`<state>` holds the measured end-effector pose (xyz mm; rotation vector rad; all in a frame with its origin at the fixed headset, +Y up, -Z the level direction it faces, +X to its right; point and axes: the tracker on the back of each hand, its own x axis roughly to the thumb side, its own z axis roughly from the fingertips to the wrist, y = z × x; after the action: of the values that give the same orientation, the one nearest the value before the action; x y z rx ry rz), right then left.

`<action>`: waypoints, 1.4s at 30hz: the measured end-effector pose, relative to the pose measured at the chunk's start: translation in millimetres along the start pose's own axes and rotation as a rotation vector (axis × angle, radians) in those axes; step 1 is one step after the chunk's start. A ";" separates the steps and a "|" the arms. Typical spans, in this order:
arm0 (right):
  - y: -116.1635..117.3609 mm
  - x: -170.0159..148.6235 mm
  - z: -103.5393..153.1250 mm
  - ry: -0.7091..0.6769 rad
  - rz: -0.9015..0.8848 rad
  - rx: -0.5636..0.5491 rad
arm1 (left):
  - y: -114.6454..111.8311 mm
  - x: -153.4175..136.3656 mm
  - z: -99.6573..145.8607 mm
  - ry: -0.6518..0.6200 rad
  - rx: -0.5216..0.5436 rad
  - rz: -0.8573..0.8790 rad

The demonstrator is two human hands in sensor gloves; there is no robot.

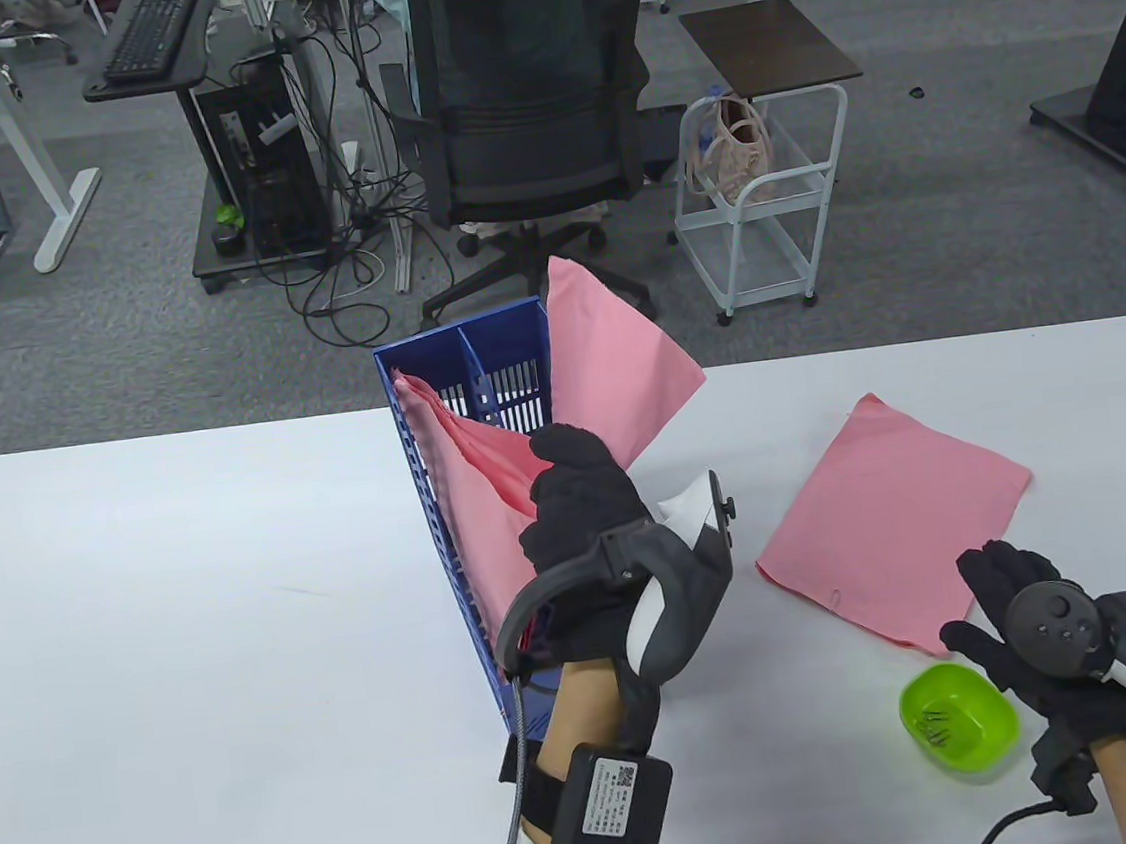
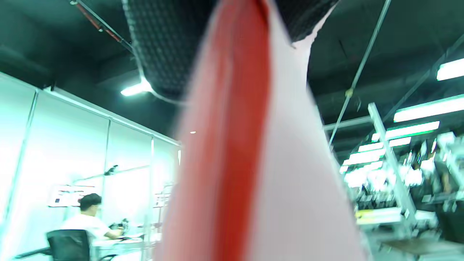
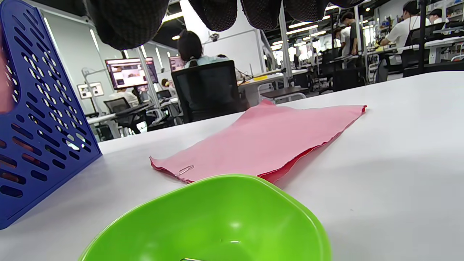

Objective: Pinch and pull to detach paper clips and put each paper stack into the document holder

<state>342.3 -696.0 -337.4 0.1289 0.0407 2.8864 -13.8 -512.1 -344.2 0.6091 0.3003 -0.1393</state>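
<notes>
A blue document holder (image 1: 456, 554) stands on the white table with pink paper stacks inside. My left hand (image 1: 576, 501) grips a pink paper stack (image 1: 617, 366) over the holder's right side; the sheet fans up behind it. In the left wrist view that pink stack (image 2: 253, 163) fills the middle, below a gloved finger (image 2: 163, 43). Another pink stack (image 1: 890, 523) lies flat on the table to the right, a paper clip (image 3: 184, 170) on its near corner. My right hand (image 1: 1004, 597) hovers open just above that stack's near edge, beside a green bowl (image 1: 959, 717) holding loose clips.
The blue holder's perforated wall (image 3: 32, 119) stands left of the green bowl (image 3: 217, 221) in the right wrist view. Beyond the table's far edge are an office chair (image 1: 527, 124) and a white cart (image 1: 765, 190).
</notes>
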 end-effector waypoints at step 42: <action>5.4 1.4 -0.3 0.005 0.021 0.040 | -74.5 -13.8 47.8 -0.394 -0.446 0.514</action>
<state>339.6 -700.9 -337.3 0.1300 0.0985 2.9076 -31.6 -599.8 -343.0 0.1917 -0.2108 0.2968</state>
